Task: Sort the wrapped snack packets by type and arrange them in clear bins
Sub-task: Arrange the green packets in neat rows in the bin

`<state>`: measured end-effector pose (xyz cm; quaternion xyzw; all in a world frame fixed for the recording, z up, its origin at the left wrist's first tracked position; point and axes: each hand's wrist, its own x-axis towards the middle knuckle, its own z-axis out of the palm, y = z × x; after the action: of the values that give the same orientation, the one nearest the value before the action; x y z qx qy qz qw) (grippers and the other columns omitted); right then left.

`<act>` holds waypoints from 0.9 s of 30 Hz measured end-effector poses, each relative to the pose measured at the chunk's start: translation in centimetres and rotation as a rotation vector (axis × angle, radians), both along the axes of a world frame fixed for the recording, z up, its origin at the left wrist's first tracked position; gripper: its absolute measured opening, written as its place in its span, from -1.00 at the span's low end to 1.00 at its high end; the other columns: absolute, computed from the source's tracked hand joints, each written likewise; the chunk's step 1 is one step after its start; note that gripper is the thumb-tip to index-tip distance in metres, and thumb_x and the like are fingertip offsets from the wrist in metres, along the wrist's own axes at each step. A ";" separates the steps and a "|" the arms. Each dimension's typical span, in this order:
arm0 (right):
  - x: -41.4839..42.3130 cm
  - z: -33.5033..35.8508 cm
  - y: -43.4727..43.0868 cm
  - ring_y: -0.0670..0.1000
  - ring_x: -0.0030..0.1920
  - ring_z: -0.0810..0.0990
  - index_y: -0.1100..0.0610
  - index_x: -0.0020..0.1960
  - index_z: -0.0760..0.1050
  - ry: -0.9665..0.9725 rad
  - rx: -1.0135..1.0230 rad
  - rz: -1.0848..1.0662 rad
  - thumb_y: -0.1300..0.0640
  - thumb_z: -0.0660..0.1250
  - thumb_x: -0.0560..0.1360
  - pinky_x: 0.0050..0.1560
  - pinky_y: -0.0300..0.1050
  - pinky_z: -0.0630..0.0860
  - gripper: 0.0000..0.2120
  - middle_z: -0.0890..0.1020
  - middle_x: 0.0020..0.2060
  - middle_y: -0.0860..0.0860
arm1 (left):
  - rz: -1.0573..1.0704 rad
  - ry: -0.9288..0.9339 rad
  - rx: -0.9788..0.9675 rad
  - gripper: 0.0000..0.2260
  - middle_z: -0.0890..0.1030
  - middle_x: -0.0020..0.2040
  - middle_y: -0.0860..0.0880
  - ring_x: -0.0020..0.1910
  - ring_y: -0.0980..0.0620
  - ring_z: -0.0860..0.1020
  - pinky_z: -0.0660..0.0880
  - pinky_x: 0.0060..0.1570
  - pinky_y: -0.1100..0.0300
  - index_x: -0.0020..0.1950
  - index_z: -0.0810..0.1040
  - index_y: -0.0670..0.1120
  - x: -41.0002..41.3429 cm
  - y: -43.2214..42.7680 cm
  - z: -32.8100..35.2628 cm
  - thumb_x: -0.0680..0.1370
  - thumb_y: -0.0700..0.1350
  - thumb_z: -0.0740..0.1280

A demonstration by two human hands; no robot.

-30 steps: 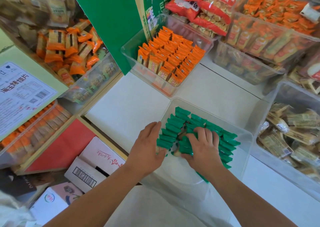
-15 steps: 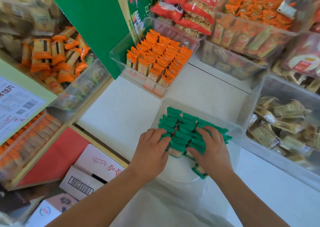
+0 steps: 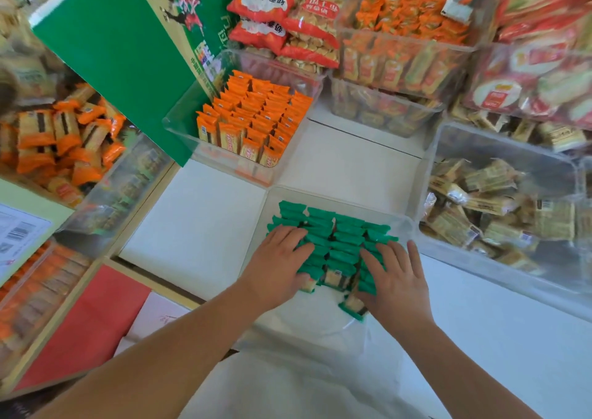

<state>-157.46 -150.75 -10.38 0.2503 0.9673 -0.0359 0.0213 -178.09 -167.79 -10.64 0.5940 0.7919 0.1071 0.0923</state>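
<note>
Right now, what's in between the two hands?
In the head view, rows of green packets fill the gap between the left hand and right hand, inside the clear bin. Both hands rest flat on them.

Nearest on the surface: a clear bin with rows of packets standing in it, left hand and right hand flat on the rows from either side. Behind and to the left — a second bin of upright packets. To the right, a bin of loose packets. Further back, stacked bins — contents blurred, probably more packets.
</note>
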 end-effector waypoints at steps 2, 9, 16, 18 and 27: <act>0.6 -0.1 -0.4 0.27 0.42 0.40 0.11 0.40 0.53 -0.056 0.015 -0.033 -0.24 0.65 0.15 0.54 0.37 0.09 -0.09 0.54 0.30 0.16 | 0.053 -0.081 0.079 -0.57 0.54 0.34 -0.10 0.31 -0.13 0.47 0.49 0.31 -0.02 0.30 0.59 -0.12 0.7 -1.3 0.6 0.48 0.01 0.48; -1.2 1.4 -0.6 0.19 0.54 0.12 -0.03 0.62 0.01 -0.396 0.130 -0.053 -0.42 0.28 0.46 0.56 0.34 -0.17 -0.09 0.26 0.48 0.06 | 0.162 -0.179 0.121 -0.62 0.60 0.27 -0.08 0.23 -0.09 0.52 0.60 0.18 0.00 0.28 0.62 -0.09 2.7 -5.9 0.8 0.48 -0.06 0.45; -1.0 1.2 0.2 0.13 0.52 0.16 -0.06 0.59 0.14 -0.379 0.123 -0.029 -0.38 0.34 0.45 0.57 0.26 -0.01 -0.15 0.31 0.46 0.00 | 0.272 -0.364 0.003 -0.55 0.55 0.39 0.06 0.35 0.08 0.48 0.48 0.31 0.16 0.46 0.51 0.06 5.7 -9.4 1.1 0.60 0.15 0.29; -0.7 1.6 -0.2 0.12 0.57 0.08 -0.07 0.59 0.15 -0.353 0.066 -0.076 -0.42 0.34 0.42 0.58 0.24 0.00 -0.12 0.26 0.52 0.00 | 0.276 -0.352 -0.010 -0.56 0.55 0.39 0.07 0.36 0.09 0.47 0.47 0.33 0.17 0.45 0.53 0.04 6.1 -9.9 1.2 0.61 0.16 0.31; 5.8 3.6 -7.7 0.09 0.42 0.43 -0.19 0.60 0.12 0.238 -0.533 -0.607 -0.18 0.42 0.51 0.04 0.13 0.62 -0.23 0.17 0.56 -0.01 | 0.209 -0.529 -0.041 -0.54 0.60 0.12 0.22 0.14 0.25 0.48 0.42 0.18 0.32 0.23 0.67 0.12 7.4 -11.7 1.0 0.41 0.30 0.49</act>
<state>-151.63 -158.43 -6.77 0.5037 0.8023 -0.3181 -0.0383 -170.74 -179.53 -9.68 0.4588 0.7992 0.2511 0.2961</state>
